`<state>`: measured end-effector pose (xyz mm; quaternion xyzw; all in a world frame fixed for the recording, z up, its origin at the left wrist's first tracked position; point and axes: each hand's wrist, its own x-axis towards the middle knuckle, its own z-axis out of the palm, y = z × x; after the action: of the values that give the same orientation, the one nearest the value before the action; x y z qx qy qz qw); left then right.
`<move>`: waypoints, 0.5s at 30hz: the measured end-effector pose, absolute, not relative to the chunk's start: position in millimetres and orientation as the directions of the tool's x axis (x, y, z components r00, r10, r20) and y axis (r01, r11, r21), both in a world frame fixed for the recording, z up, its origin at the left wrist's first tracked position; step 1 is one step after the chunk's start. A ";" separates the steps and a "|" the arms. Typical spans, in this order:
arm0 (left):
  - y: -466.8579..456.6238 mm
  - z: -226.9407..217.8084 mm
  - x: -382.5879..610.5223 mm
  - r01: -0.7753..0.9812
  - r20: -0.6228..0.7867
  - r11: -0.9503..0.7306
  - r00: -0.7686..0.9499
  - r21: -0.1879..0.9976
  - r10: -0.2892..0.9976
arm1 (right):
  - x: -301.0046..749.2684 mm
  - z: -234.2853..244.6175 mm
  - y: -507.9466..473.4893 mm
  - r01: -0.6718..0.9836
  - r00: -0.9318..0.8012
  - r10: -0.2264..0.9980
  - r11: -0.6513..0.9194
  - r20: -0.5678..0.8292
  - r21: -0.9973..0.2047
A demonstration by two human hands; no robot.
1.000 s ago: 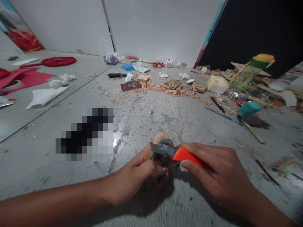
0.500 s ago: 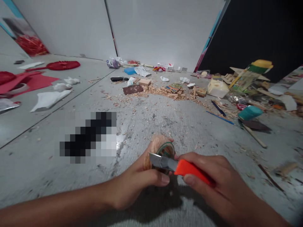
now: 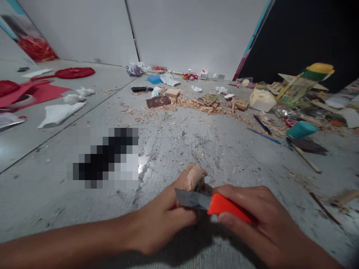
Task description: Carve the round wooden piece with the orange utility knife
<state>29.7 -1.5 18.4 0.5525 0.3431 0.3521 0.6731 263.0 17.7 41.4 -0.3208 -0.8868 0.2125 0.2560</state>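
Note:
My right hand [image 3: 252,213] is closed around the orange handle of a utility knife [image 3: 228,207]. Its wide grey blade points left and lies across the front of my left hand [image 3: 171,213]. The fingers of that hand are curled closed on a small rounded piece [image 3: 195,178], beige and ribbed with a green edge, mostly hidden by the fingers and blade. Whether the blade touches the piece, I cannot tell. Both hands are low over the grey floor [image 3: 168,149], with dark shadow beneath them.
Wood shavings [image 3: 193,104] and small wood blocks [image 3: 172,92] lie ahead. Rightward are a teal object [image 3: 302,129], a blue thin stick [image 3: 265,136] and a yellow-topped container [image 3: 319,71]. Crumpled white paper [image 3: 60,114] and red material [image 3: 46,93] lie left. A pixelated patch hides something.
My left hand and the piece have turned, so its green-rimmed face shows less. The blade has tilted and sits slightly lower, its tip a little further left. The view has shifted slightly.

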 end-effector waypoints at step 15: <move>-5.0 20.7 27.8 -0.134 -0.114 0.215 0.530 0.967 0.841 | 273.6 33.4 29.0 0.442 -0.679 0.591 0.803 0.435 -0.400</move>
<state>27.8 -5.0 20.7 0.5214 0.3386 0.3472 0.7021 273.6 29.0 33.4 -0.2849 -0.9068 0.1319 0.2814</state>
